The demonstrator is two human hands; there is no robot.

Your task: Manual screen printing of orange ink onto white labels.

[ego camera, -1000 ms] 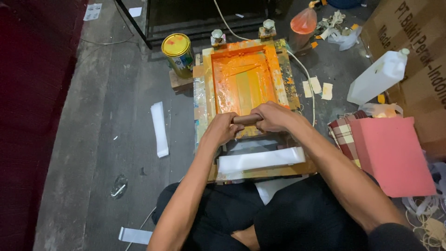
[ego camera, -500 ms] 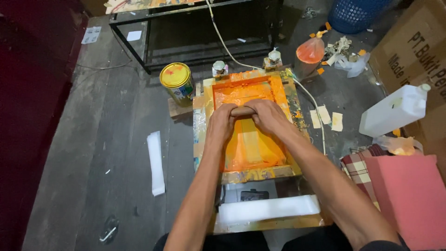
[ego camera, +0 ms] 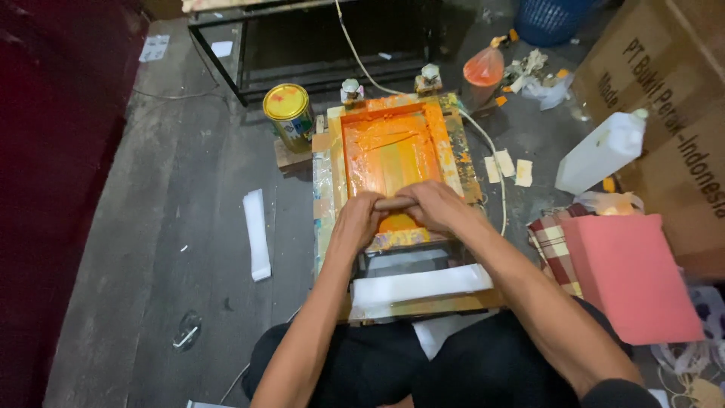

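Note:
Both my hands grip one wooden squeegee handle [ego camera: 394, 202] laid across the near end of an orange-inked printing screen [ego camera: 389, 155]. My left hand [ego camera: 357, 221] holds its left end and my right hand [ego camera: 430, 205] its right end. The screen's paint-stained wooden frame [ego camera: 451, 147] rests on a board on the floor between my knees. A white strip [ego camera: 420, 286] lies across the board just in front of the frame. The squeegee blade is hidden under my fingers.
A yellow-lidded paint tin [ego camera: 289, 114] stands left of the frame. A white plastic jug [ego camera: 601, 151], a cardboard box [ego camera: 671, 91] and a pink sheet [ego camera: 628, 276] are at right. A white paper strip [ego camera: 256, 233] lies on the floor at left. A black metal frame [ego camera: 317, 45] stands beyond.
My hands pushed the squeegee to the far end of the screen, then drew it back toward me to the near end. The camera view shifted slightly.

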